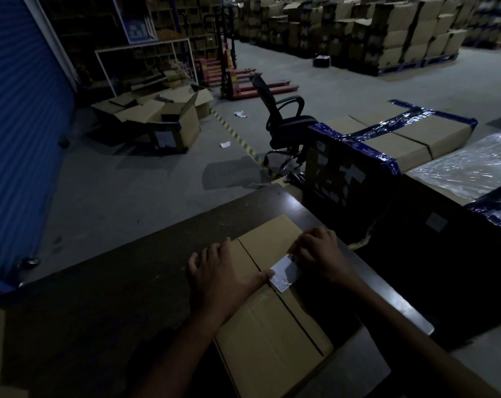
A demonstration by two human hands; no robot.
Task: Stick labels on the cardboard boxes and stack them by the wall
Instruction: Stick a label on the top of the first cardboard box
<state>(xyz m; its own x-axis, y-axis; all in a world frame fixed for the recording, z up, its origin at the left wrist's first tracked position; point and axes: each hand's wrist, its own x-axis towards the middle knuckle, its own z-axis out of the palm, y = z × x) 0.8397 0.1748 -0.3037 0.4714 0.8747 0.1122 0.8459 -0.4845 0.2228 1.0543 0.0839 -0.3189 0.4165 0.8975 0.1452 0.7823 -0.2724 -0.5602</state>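
A closed brown cardboard box (272, 326) lies on a dark table (114, 282) in front of me, its centre seam running away from me. A white printed label (283, 274) sits on the box top, across the seam. My left hand (220, 274) rests flat on the box with its thumb pressing the label's left edge. My right hand (319, 252) has its fingers down on the label's far right part. Both hands touch the label and grip nothing.
A black office chair (286, 122) stands beyond the table. Large boxes wrapped in blue tape (392, 139) sit to the right. Open cartons (157, 116) lie on the floor at the left, near a blue roller shutter (19, 124). Pallet jacks (243, 81) and stacked boxes (387, 30) fill the back.
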